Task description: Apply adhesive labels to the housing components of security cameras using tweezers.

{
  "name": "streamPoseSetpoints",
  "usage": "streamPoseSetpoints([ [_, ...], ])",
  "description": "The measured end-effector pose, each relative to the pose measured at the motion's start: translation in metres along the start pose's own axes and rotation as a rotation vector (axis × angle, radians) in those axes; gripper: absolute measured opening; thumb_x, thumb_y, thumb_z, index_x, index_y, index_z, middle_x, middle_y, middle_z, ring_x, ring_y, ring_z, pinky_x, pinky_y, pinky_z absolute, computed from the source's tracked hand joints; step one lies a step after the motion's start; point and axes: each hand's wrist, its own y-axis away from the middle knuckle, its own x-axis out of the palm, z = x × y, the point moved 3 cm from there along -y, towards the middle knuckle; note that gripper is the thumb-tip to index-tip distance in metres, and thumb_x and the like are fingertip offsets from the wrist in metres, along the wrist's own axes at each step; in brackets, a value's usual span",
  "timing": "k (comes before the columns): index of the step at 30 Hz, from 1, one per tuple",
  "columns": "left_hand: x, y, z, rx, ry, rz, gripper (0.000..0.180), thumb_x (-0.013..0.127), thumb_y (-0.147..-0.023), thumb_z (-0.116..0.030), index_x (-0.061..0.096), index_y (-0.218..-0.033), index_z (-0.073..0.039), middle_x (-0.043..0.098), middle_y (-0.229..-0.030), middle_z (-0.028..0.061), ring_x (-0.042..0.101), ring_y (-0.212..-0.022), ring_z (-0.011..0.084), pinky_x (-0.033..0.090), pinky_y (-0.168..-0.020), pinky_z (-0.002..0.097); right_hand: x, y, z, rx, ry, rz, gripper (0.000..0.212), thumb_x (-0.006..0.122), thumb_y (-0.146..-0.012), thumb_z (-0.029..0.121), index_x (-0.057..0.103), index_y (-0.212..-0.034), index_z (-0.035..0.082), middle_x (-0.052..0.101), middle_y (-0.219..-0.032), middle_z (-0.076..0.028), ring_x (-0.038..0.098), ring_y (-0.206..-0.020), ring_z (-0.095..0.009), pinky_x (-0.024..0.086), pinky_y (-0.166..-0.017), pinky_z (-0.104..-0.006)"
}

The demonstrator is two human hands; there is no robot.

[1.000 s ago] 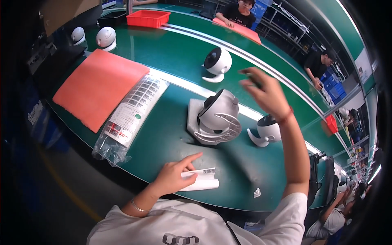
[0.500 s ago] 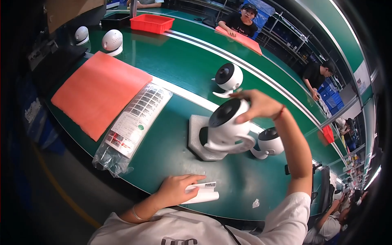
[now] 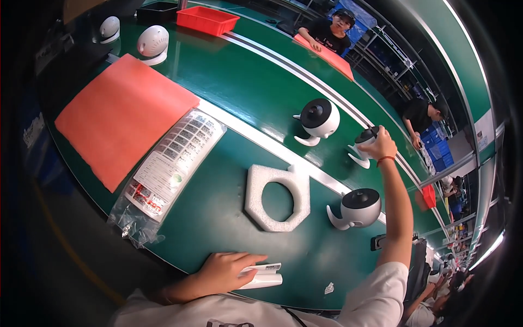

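My right hand [image 3: 379,146] reaches out over the green belt. Its fingers close on the black top of a white ball-shaped device [image 3: 360,139] with a curved white foot. A similar device [image 3: 320,121] stands left of it. Another [image 3: 362,209] sits nearer me, beside a white foam ring [image 3: 252,201] whose round opening shows the green tabletop. At the table's near edge, my left hand [image 3: 223,271] is closed over a white roll of paper [image 3: 267,280] with a small printed strip along it. The thumb lies on the roll and the index finger reaches past.
Left lie an orange foam sheet [image 3: 122,117] and a clear bag of printed labels [image 3: 174,163]. Farther off are a red bin [image 3: 207,20], a black tray [image 3: 157,12] and two more white devices [image 3: 153,43]. A co-worker [image 3: 329,35] sits across the belt. A paper scrap [image 3: 329,288] lies near me.
My right hand has carried its device from beside the foam ring, away and to the right, onto the belt. The left hand stays at the paper roll. The view has shifted slightly.
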Motion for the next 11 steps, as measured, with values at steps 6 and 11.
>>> streamPoseSetpoints([
  [6,0.001,-0.001,0.001,0.021,-0.026,-0.053,0.033,0.067,-0.079,-0.016,0.066,-0.112,-0.014,0.067,-0.086,0.0047,0.066,-0.070,0.0225,0.054,-0.063,0.0332,0.030,0.009,-0.002,0.046,0.004,-0.024,0.092,0.089,-0.048,0.036,0.041,-0.119,0.004,0.055,-0.120,-0.019,0.065,-0.091,-0.038,0.056,-0.071,-0.0456],
  [11,-0.002,-0.004,-0.002,0.029,-0.079,-0.026,0.034,0.068,-0.079,-0.017,0.067,-0.112,-0.014,0.066,-0.084,0.0050,0.066,-0.070,0.0216,0.054,-0.064,0.0322,0.028,0.008,-0.034,0.093,0.026,0.254,0.089,0.082,-0.060,0.057,0.040,-0.117,0.003,0.051,-0.128,-0.025,0.065,-0.094,-0.040,0.056,-0.079,-0.0434],
])
